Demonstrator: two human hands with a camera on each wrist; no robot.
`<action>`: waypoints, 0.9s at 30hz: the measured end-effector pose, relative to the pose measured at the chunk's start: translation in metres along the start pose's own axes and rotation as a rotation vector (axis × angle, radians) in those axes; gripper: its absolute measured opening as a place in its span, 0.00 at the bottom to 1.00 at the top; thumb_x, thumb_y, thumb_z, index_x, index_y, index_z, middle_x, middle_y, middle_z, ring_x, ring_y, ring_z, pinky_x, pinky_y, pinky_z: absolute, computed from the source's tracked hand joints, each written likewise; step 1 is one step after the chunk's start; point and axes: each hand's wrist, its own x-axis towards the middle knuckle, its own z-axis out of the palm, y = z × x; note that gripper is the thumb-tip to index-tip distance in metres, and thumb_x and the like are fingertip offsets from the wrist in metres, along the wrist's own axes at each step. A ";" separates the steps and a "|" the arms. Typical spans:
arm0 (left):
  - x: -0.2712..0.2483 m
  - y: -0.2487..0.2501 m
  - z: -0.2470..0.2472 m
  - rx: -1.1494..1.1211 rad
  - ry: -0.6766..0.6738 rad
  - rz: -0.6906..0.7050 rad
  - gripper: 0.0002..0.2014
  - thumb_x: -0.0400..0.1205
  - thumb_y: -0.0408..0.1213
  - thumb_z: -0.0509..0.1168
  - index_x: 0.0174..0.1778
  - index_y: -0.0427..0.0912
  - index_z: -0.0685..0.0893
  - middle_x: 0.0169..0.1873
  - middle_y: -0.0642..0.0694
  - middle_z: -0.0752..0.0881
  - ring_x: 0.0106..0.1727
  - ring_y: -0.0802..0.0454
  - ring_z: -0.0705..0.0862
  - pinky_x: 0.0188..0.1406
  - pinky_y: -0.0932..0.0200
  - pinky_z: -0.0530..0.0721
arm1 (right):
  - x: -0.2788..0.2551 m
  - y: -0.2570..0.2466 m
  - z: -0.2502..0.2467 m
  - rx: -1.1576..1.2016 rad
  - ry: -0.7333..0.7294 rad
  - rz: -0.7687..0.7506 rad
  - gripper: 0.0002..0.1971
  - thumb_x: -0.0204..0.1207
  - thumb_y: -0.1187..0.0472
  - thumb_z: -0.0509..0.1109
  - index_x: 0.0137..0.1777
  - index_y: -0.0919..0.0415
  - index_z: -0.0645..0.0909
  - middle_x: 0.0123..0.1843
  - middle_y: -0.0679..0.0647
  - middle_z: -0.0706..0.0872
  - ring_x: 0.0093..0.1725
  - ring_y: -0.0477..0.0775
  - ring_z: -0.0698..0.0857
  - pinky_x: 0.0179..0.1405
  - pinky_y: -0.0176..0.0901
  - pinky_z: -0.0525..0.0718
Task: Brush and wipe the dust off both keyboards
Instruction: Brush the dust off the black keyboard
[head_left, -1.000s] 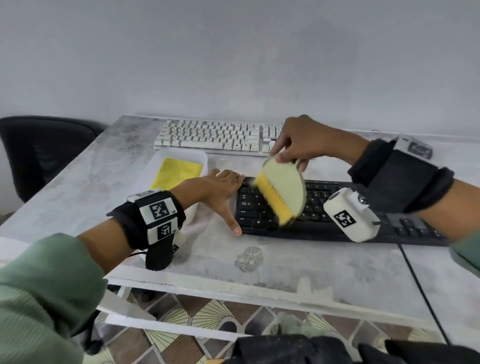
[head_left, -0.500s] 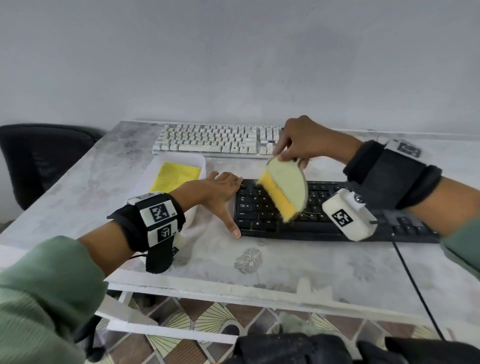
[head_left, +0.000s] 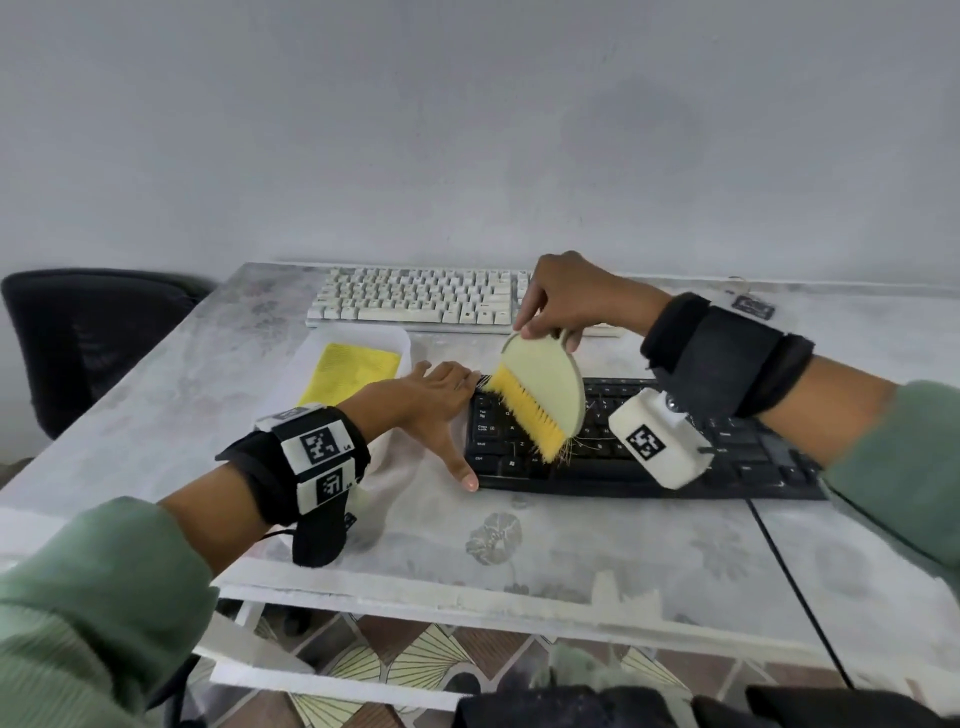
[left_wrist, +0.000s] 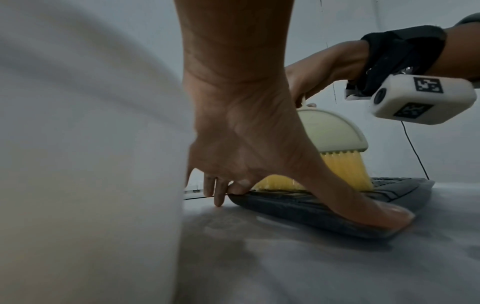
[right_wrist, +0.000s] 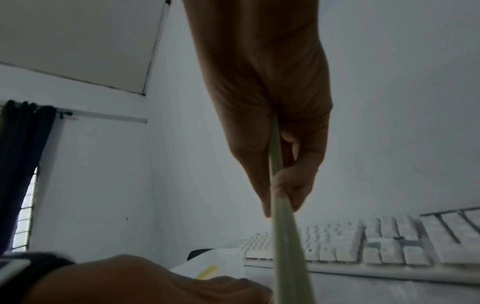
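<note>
A black keyboard (head_left: 649, 457) lies near me on the marbled table, and a white keyboard (head_left: 415, 301) lies behind it. My right hand (head_left: 550, 312) pinches the top of a pale green half-round brush (head_left: 545, 384). Its yellow bristles touch the black keyboard's left-end keys. My left hand (head_left: 447, 415) lies spread at that keyboard's left end, thumb along the front corner, fingers at the far corner. The left wrist view shows the thumb on the black keyboard (left_wrist: 311, 211) beside the brush (left_wrist: 335, 131). In the right wrist view the brush (right_wrist: 285, 236) is edge-on before the white keyboard (right_wrist: 389, 246).
A white tray (head_left: 319, 348) holding a yellow cloth (head_left: 358, 369) sits left of the black keyboard, close to my left wrist. A black chair (head_left: 93, 338) stands off the table's left side. A black cable (head_left: 795, 587) runs from the keyboard over the front edge.
The brush has shifted a little to the left and lower over the black keyboard's left end. My left hand has stayed at the keyboard's left end.
</note>
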 end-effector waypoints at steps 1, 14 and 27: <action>-0.001 0.000 0.001 -0.003 0.004 0.003 0.69 0.63 0.75 0.67 0.82 0.33 0.37 0.82 0.41 0.49 0.83 0.44 0.45 0.82 0.42 0.46 | 0.001 0.000 -0.002 -0.009 -0.076 0.001 0.09 0.70 0.70 0.75 0.51 0.68 0.88 0.35 0.59 0.86 0.22 0.48 0.83 0.20 0.31 0.83; -0.001 0.001 -0.001 -0.025 -0.024 -0.018 0.68 0.64 0.74 0.68 0.82 0.34 0.36 0.83 0.39 0.44 0.83 0.42 0.40 0.82 0.39 0.44 | 0.022 0.011 -0.001 0.043 -0.079 0.060 0.11 0.70 0.74 0.73 0.52 0.72 0.86 0.45 0.62 0.87 0.28 0.54 0.83 0.20 0.31 0.83; -0.004 0.004 -0.005 -0.027 -0.038 -0.030 0.68 0.65 0.72 0.69 0.82 0.33 0.36 0.83 0.38 0.43 0.83 0.42 0.40 0.82 0.42 0.43 | 0.026 0.014 -0.006 0.066 -0.113 0.036 0.12 0.70 0.72 0.74 0.55 0.70 0.85 0.51 0.64 0.87 0.36 0.59 0.86 0.21 0.31 0.84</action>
